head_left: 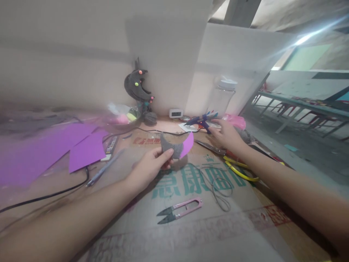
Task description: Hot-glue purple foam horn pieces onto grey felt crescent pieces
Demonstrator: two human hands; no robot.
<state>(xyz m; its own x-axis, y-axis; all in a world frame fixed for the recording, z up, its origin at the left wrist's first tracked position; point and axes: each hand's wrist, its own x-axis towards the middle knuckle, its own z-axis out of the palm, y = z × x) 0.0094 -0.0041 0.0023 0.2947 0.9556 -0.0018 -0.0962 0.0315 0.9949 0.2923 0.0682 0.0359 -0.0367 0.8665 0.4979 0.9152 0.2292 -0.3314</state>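
Observation:
My left hand (156, 160) pinches a small purple paper crescent (188, 145) between thumb and fingers. Grey yarn (172, 149) is wound around the left and middle part of the crescent; its right tip is bare. My right hand (225, 134) reaches to the back of a dark blue hot glue gun (200, 122), thumb and forefinger apart beside its handle. Whether the fingertips touch the gun is unclear. A loose length of grey yarn (218, 189) lies on the table below, near pink-handled thread snips (180, 210).
Purple paper sheets (85, 145) and a pen (103, 169) lie left, by a black cable (54, 196). Scissors (209, 147) and yellow-handled pliers (240, 171) lie under my right forearm. Behind are a decorated grey crescent (133, 85), a small clock (176, 113) and a clear bottle (222, 96).

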